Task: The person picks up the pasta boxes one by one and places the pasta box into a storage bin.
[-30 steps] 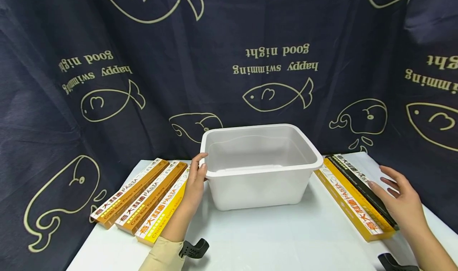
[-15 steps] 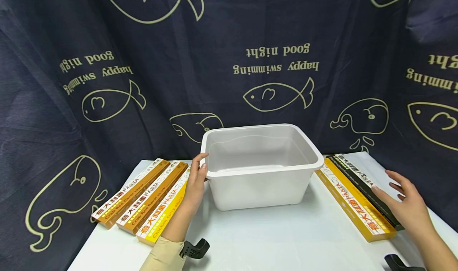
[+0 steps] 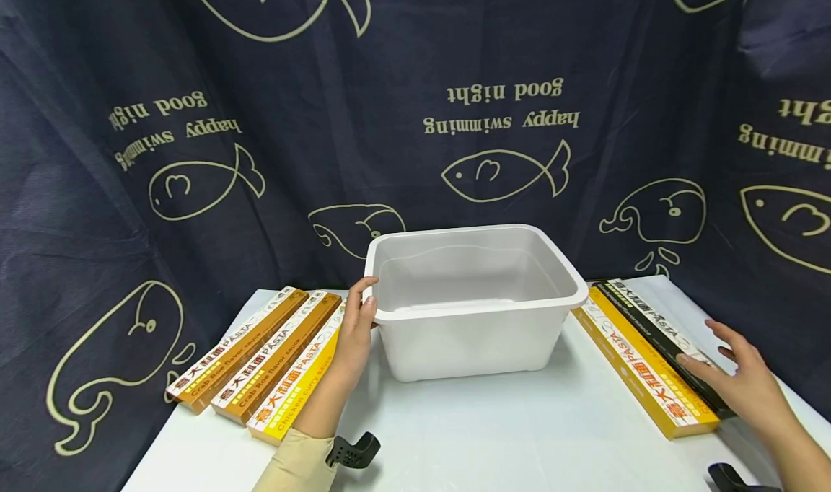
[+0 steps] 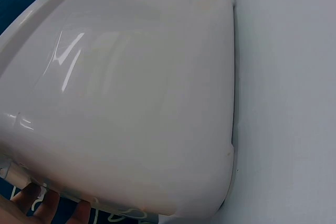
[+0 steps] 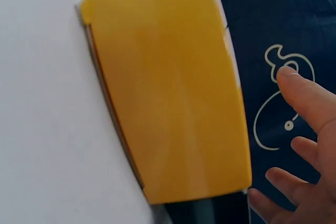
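A white plastic bin stands in the middle of the table, its inside bare where visible. My left hand holds the bin's left rim, and in the left wrist view several fingers show at that rim. On the right lie a yellow pasta box and a black pasta box, side by side. My right hand hovers spread over the near end of the black box, holding nothing. The right wrist view shows the yellow box's end with the fingers apart from it.
Left of the bin lie two brown crab roe pasta boxes, one outer and one inner, then a yellow chicken curry box partly behind my left forearm. A dark blue fish-print curtain hangs behind the white table.
My right hand has drifted a little right and down, and more of the black pasta box shows beside it. The left hand and bin stay where they were.
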### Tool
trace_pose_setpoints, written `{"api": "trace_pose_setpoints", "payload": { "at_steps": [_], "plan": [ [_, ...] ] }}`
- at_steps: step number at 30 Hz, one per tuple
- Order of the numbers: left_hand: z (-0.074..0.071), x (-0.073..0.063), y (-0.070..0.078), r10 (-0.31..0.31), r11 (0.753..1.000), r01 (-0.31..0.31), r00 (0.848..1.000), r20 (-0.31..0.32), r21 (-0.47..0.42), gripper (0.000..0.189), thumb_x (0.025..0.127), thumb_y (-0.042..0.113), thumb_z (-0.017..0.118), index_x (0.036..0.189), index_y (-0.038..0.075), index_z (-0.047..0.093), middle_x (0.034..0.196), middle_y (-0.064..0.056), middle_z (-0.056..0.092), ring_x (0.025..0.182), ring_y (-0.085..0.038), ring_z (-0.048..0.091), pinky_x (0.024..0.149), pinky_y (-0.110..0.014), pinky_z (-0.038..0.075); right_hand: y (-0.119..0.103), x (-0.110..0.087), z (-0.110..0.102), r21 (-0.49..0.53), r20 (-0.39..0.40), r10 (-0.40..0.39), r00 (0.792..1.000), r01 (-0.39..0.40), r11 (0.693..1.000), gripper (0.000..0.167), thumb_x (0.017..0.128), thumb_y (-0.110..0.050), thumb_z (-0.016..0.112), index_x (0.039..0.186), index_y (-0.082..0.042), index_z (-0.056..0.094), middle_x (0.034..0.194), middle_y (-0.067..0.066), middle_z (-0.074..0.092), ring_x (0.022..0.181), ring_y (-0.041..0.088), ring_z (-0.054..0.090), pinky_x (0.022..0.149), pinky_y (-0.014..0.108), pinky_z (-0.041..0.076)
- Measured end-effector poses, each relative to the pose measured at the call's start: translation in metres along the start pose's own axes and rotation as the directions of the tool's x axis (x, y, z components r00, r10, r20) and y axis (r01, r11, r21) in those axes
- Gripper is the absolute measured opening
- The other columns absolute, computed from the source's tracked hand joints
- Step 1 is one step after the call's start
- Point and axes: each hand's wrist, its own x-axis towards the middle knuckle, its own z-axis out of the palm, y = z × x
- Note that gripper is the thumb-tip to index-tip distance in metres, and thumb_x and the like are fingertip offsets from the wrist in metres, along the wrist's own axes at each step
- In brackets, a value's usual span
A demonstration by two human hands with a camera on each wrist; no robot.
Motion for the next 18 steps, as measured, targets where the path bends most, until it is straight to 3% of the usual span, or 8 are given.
{"api": "trace_pose_setpoints", "payload": {
  "at_steps": [6,14,18],
  "plan": [
    [-0.001,0.0,0.0,0.002,1.0,-0.002,1.0,0.0,0.009,0.043,0.105,0.028,0.036,0.146,0.017,0.038,0.156,-0.005,0.032,0.113,-0.014,0.052,0.095,-0.03,0.045,0.01,0.001,0.001,-0.018,0.021,-0.016,1.0,0.016,1.0,0.095,0.093,-0.037,0.068,0.157,0.004,0.01,0.152,0.044,0.018,0.123,0.066,0.031,0.092,0.075,0.03],
    [0.0,0.0,0.0,0.009,1.0,-0.009,1.0,-0.003,0.01,0.043,0.105,0.028,0.036,0.146,0.016,0.038,0.157,-0.006,0.031,0.114,-0.016,0.05,0.097,-0.037,0.044,0.017,0.0,0.003,-0.059,0.055,-0.027,0.998,0.03,0.998,0.097,0.091,-0.036,0.069,0.153,0.011,0.011,0.145,0.048,0.021,0.12,0.065,0.029,0.093,0.075,0.03],
    [0.0,0.0,0.0,0.006,1.0,-0.006,1.0,-0.006,0.009,0.043,0.105,0.028,0.036,0.146,0.016,0.038,0.155,-0.006,0.033,0.112,-0.012,0.052,0.096,-0.033,0.044,0.019,0.002,0.005,-0.072,0.055,-0.039,0.998,0.043,0.996,0.095,0.091,-0.031,0.069,0.152,0.012,0.01,0.141,0.051,0.023,0.119,0.065,0.03,0.093,0.075,0.031]
  ]
}}
